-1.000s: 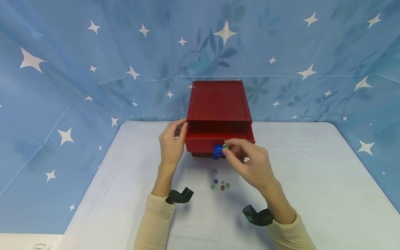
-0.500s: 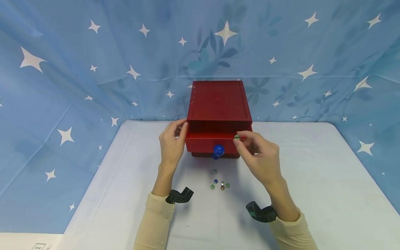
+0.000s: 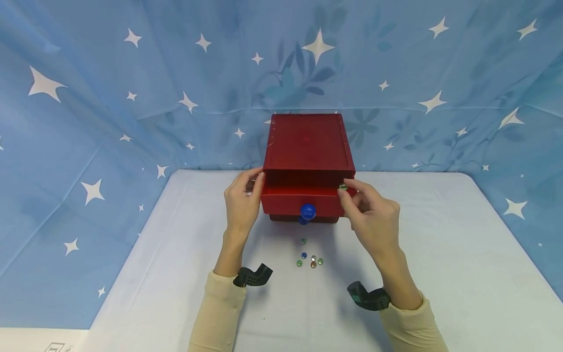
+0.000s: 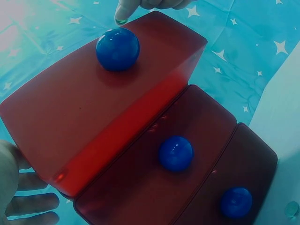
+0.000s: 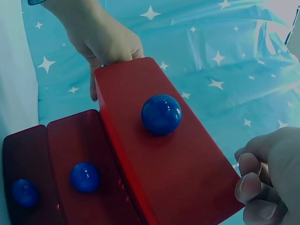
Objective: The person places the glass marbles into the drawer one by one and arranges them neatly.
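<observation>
A red cabinet (image 3: 308, 142) has three drawers with round blue knobs. Its top drawer (image 3: 283, 204) is pulled out. Beside the left side of that drawer rests my left hand (image 3: 241, 203); in the left wrist view its fingers (image 4: 33, 206) stretch out fairly straight and reach past the drawer's edge. My right hand (image 3: 376, 220) pinches a small green glass marble (image 3: 343, 187) between thumb and forefinger, over the drawer's right front corner. In the right wrist view the other fingers (image 5: 248, 187) are curled. The drawer's floor is mostly hidden.
Several small glass marbles (image 3: 304, 255), green, blue, clear and brown, lie on the white table (image 3: 184, 274) in front of the cabinet. A blue curtain (image 3: 176, 63) with white stars hangs behind and along both sides.
My right hand has moved right and away from me with the green marble, from beside the top drawer's knob to the drawer's right corner. My left hand stays in place.
</observation>
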{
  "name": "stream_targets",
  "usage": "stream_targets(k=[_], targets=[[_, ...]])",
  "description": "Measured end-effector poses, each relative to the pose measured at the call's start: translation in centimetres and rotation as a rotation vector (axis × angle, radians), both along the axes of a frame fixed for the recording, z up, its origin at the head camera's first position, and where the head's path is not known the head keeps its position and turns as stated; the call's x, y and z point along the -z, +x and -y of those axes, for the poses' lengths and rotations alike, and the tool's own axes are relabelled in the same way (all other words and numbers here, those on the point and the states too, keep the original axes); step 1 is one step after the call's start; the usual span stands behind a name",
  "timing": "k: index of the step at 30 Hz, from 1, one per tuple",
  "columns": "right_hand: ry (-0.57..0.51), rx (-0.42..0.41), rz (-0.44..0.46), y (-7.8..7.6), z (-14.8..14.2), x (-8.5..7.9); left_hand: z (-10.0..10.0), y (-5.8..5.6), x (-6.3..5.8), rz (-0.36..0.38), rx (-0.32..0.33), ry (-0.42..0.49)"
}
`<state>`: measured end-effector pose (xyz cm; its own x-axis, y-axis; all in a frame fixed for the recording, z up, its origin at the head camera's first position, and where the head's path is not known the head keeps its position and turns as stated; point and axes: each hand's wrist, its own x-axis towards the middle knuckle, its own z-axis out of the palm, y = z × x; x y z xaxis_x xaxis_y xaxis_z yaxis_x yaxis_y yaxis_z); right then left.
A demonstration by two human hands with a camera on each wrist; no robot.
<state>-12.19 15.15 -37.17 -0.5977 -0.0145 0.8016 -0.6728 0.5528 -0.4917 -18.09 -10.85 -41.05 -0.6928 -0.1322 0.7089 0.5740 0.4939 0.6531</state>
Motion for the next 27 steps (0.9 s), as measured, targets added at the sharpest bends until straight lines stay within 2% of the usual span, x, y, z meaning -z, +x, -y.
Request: stream_targets(k=[7, 16, 27], targets=[[0.032, 0.035, 0.013, -0.04, -0.14, 0.14, -0.05, 0.04, 0.01, -0.007, 0.001, 0.000], [0.030, 0.126, 0.020, -0.02, -0.01, -0.04, -0.09, 0.08, -0.22, -0.004, -0.002, -0.004], [0.004, 0.112, 0.028, 0.12, 0.07, -0.10, -0.04, 0.00, -0.04, 0.002, -0.005, 0.003]])
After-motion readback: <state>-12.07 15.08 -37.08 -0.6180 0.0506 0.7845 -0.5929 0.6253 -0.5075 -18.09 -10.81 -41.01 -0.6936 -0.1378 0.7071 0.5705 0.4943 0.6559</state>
